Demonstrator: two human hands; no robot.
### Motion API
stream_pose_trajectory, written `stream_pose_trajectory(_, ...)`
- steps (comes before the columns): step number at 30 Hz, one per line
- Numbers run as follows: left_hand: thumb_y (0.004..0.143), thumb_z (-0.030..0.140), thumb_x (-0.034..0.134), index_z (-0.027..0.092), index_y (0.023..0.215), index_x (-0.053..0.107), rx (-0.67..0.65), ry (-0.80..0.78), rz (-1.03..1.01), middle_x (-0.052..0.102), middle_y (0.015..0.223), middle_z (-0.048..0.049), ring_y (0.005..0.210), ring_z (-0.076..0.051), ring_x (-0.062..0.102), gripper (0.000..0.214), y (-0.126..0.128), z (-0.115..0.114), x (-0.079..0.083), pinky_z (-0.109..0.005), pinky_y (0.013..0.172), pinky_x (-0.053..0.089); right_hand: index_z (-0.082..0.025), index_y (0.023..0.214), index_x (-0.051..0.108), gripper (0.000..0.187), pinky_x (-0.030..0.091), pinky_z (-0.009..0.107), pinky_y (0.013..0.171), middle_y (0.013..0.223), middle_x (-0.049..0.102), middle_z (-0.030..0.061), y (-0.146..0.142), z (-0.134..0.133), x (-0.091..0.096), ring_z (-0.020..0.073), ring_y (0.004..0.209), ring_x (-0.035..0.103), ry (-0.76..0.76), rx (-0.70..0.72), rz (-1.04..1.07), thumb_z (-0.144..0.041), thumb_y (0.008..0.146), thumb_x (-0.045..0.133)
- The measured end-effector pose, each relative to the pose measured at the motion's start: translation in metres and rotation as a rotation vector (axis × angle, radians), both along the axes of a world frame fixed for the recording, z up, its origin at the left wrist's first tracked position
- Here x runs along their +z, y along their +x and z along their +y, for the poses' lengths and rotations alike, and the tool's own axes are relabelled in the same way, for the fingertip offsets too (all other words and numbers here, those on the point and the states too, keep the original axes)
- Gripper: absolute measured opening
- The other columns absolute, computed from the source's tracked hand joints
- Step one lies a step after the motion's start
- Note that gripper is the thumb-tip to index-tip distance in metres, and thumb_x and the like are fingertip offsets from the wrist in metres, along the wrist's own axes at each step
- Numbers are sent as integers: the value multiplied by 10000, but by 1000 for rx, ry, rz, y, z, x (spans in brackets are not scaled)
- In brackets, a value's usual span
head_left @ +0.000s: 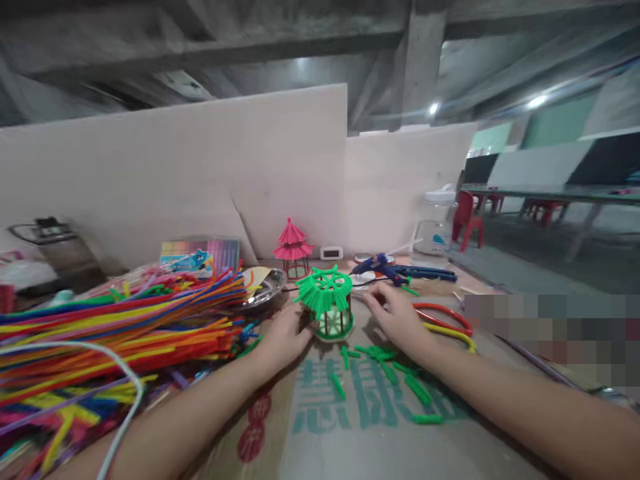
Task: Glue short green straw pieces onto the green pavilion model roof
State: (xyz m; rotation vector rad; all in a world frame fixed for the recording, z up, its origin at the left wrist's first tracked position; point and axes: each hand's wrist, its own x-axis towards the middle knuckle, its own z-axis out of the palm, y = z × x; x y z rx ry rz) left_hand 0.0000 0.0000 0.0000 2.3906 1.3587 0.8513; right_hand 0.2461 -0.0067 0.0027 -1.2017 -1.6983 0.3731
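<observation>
A small model pavilion [333,303] made of pipe cleaners stands on the table in front of me, with a fringed green roof, dark posts and a green-edged base. My left hand [290,333] grips its base from the left, thumb at the near side and the other fingers partly hidden. To the right of the model is my right hand [395,317], its thumb and fingers drawn together in a pinch; what they hold, if anything, I cannot make out. Short cut pieces of green pipe cleaner [387,370] lie scattered below it. A blue glue gun [383,263] rests just behind that hand.
A pink-roofed model pavilion [293,247] stands at the back beside a small digital clock [331,253]. Colourful pipe cleaners [125,333] are heaped at left, near a metal dish [265,290]. A clear plastic jar [434,227] stands back right. Red and yellow pipe cleaners [450,317] curve at right.
</observation>
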Motion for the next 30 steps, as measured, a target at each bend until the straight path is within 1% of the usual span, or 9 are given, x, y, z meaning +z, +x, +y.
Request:
stream_pose_trajectory(2,902,287,552,167,1079,637,31,5,24,703,1142,-129,1129,-286,638,230,-1,1,-2,-437,1012,487,-234,673,435,313,353,277,592,631,502,-7,1,2,-4,172,629,492,-48,-19,-53,-461,888,411)
stream_pose_trajectory(5,903,300,553,164,1039,643,53,8,47,705,1113,-133,1130,-299,633,212,-1,0,-1,-450,1013,479,-245,591,332,326,276,271,536,543,404,-30,1,5,-10,152,554,428,-89,-19,-113,-400,856,440)
stream_pose_trajectory(8,904,317,551,156,1022,649,66,2,57,705,1104,-144,1114,-311,635,222,0,-4,3,-457,993,482,-240,553,302,330,233,272,526,513,367,-39,-1,6,-15,141,533,400,-108,6,-162,-331,811,488)
stream_pose_trajectory(13,893,308,559,167,1018,656,54,16,30,718,1087,-126,1040,-290,656,212,1,-6,6,-426,927,510,-232,552,331,340,215,273,519,503,374,-43,-1,8,-16,136,519,388,-155,22,-230,-326,828,506)
stream_pose_trajectory(16,886,297,567,165,1009,660,46,37,23,720,1069,-122,1037,-283,655,203,1,-5,4,-419,932,510,-231,568,354,359,221,275,521,508,397,-39,0,7,-12,139,523,396,-172,19,-259,-368,867,497)
stream_pose_trajectory(20,895,300,550,161,1040,648,38,28,25,714,1098,-128,1055,-283,655,224,1,-5,3,-420,942,507,-224,587,391,372,217,282,533,522,440,-28,-1,3,-7,143,531,411,-183,45,-304,-397,906,474)
stream_pose_trajectory(24,892,315,541,158,1023,636,64,8,46,709,1085,-138,1052,-298,655,225,1,-5,4,-439,933,511,-215,614,439,361,223,277,543,546,452,-28,-3,-2,-3,140,546,413,-191,75,-345,-391,930,456)
stream_pose_trajectory(30,896,330,523,168,1032,615,41,1,42,700,1092,-129,1084,-298,646,231,2,-5,5,-444,972,498,-205,638,504,336,223,270,546,552,461,-29,-3,-4,-1,136,547,417,-200,75,-396,-363,934,478)
